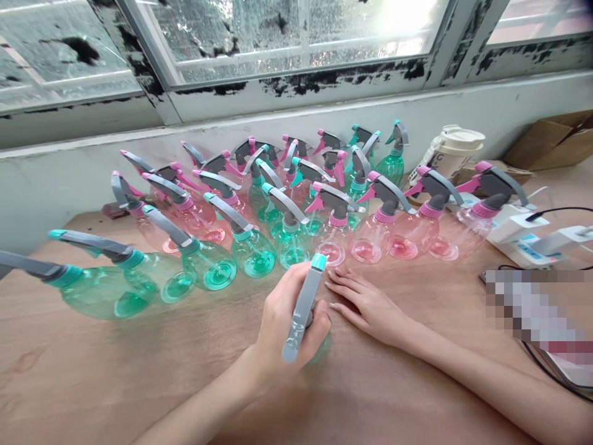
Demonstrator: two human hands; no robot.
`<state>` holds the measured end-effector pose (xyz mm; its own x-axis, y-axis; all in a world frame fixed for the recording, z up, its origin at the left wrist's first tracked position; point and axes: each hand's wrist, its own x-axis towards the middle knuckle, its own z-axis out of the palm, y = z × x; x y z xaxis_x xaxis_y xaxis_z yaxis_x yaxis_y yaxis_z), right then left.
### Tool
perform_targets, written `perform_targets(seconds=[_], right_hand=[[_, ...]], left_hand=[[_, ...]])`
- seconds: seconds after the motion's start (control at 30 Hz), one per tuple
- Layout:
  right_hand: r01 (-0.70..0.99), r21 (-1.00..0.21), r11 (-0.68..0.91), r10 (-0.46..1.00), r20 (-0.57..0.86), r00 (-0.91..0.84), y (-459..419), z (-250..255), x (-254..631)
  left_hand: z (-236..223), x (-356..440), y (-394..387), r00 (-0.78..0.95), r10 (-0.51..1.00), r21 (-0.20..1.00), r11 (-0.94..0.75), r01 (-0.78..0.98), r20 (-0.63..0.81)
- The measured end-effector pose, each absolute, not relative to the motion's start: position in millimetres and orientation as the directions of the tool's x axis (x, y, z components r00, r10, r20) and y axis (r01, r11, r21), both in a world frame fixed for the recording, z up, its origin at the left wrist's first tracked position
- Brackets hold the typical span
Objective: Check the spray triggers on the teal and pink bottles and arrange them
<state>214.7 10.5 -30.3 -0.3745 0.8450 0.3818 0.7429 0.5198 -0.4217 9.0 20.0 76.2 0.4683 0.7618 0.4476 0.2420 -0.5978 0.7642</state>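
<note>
My left hand (287,318) is wrapped round the neck of a green spray bottle (303,309) with a grey trigger head and a teal nozzle. Most of that bottle's body is hidden under the hand. Just right of it, my right hand (364,303) lies flat on the wooden table (222,383), fingers stretched out and holding nothing. Beyond both hands stand several spray bottles in rows. A green bottle (291,238) and a pink bottle (332,232) are closest to my fingers, their grey heads pointing various ways.
At the right are a lidded paper cup (447,151), a cardboard box (551,139), and a white power strip (519,241) with chargers and cables. A blurred-out device (546,321) lies by the right edge. The window wall (296,117) bounds the table's back.
</note>
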Motion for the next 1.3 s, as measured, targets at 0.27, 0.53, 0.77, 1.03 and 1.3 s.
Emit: perform_targets(seconds=[0.27, 0.53, 0.77, 1.03, 1.3], right_hand=[[0.758, -0.397, 0.518, 0.846, 0.364, -0.389, 10.4, -30.6, 215.2], [0.760, -0.394, 0.516, 0.849, 0.354, -0.393, 10.4, -30.3, 215.6], [0.761, -0.406, 0.505, 0.856, 0.347, -0.383, 10.2, -28.9, 215.3], [0.764, -0.391, 0.514, 0.850, 0.353, -0.391, 10.2, -29.2, 215.5], [0.775, -0.360, 0.519, 0.845, 0.349, -0.405, 10.4, -30.6, 215.5]], left_hand=[[73.1, 9.0, 23.4, 0.466, 0.754, 0.762, -0.607, 0.224, 0.463], [76.8, 10.1, 25.1, 0.480, 0.734, 0.729, -0.638, 0.246, 0.480], [83.9, 10.9, 24.5, 0.490, 0.707, 0.668, -0.685, 0.292, 0.510], [78.8, 11.1, 29.6, 0.489, 0.668, 0.633, -0.727, 0.266, 0.561], [77.6, 9.0, 24.5, 0.496, 0.709, 0.697, -0.671, 0.254, 0.502]])
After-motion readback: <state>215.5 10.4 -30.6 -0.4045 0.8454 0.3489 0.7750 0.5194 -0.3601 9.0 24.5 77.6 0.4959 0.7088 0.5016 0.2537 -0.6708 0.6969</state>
